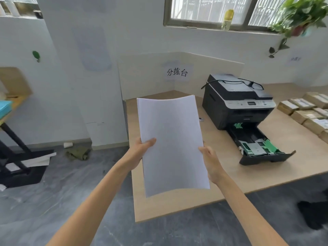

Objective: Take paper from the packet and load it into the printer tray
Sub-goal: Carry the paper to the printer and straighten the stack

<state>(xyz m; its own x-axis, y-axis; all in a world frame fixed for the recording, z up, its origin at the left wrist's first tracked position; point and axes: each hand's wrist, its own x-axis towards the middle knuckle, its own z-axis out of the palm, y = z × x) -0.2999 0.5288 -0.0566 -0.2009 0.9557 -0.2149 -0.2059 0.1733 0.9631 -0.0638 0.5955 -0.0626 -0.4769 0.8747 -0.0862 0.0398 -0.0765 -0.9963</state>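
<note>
A left hand [142, 150] and a right hand [210, 160] pinch a bowed stack of paper [171, 139] by its long edges above a table [177, 206]; right of the grip, the printer [236, 102] sits with its tray [260, 148] pulled out

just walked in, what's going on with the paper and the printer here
A person holds a stack of paper in the air, left hand and right hand gripping its side edges. The printer sits on the table to the right, its tray pulled out with no paper in it.
</note>
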